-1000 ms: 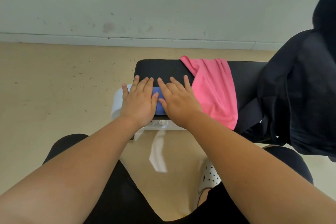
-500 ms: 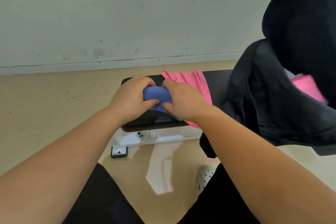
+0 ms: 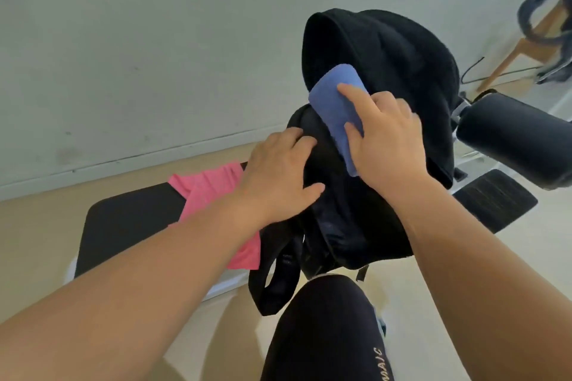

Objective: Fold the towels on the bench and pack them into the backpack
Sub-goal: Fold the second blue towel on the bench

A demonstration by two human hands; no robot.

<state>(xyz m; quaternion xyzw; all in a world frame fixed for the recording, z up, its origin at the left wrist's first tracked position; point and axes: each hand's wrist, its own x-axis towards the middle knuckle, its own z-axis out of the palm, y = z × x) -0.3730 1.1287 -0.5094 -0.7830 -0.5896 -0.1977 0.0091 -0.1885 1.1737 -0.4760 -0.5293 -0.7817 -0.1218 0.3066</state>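
Observation:
A folded blue towel [image 3: 332, 102] is held by my right hand [image 3: 387, 139], fingers on top and the thumb beneath, at the mouth of the black backpack [image 3: 402, 65]. The backpack stands on the bench with its top flap lifted back. My left hand [image 3: 278, 176] rests on the backpack's front edge, fingers curled over the rim. A pink towel [image 3: 213, 189] lies unfolded on the black bench [image 3: 123, 223], partly hidden by my left forearm.
A black padded roller [image 3: 513, 139] and a ribbed footplate [image 3: 495, 198] belong to the bench frame at right. A wooden chair [image 3: 544, 28] stands at the far right by the wall. My knee [image 3: 328, 328] is below the backpack's hanging straps.
Both hands picked the blue towel up from the bench. My right hand carried it right to the backpack opening, and my left hand let go and moved onto the backpack's rim.

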